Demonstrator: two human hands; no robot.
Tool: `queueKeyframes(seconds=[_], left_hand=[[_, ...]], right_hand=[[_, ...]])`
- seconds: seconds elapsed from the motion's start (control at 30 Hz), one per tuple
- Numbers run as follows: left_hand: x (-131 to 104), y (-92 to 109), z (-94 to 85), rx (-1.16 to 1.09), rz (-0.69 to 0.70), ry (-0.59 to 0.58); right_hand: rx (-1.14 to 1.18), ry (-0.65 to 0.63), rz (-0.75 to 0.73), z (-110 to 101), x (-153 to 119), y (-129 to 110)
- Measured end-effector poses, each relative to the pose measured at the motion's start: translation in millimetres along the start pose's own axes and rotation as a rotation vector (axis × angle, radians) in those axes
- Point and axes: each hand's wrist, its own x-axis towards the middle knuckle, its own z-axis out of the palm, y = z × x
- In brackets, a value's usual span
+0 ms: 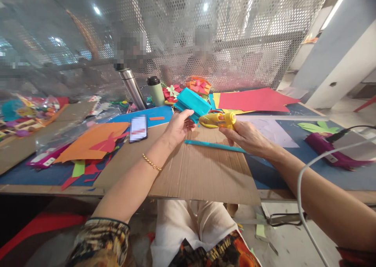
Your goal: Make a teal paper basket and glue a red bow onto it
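Observation:
My left hand point(179, 126) grips a folded turquoise paper piece point(194, 101) from below, its thumb on the near side. In my right hand point(245, 133) is a yellow glue gun point(219, 120), its front end pointing left at the paper's lower right edge. Whether the nozzle touches the paper is too small to tell. Below both hands a thin turquoise strip point(214, 146) lies across a brown cardboard sheet point(202, 173).
A phone point(138, 128), orange sheets point(94, 141) and scraps lie left. Behind stand a steel flask point(133, 88) and green bottle point(156, 90). Red paper point(255, 100) lies back right. A white cable point(300, 188) hangs near my right forearm, beside a purple power strip point(331, 151).

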Motion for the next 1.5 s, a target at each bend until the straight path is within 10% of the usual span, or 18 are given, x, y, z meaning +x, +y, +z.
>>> queueKeyframes(seconds=[1.5], left_hand=[[-2.2, 1.1, 2.9, -0.01, 0.0, 0.006]], right_hand=[[-0.118, 0.065, -0.114, 4.7, 0.4, 15.3]])
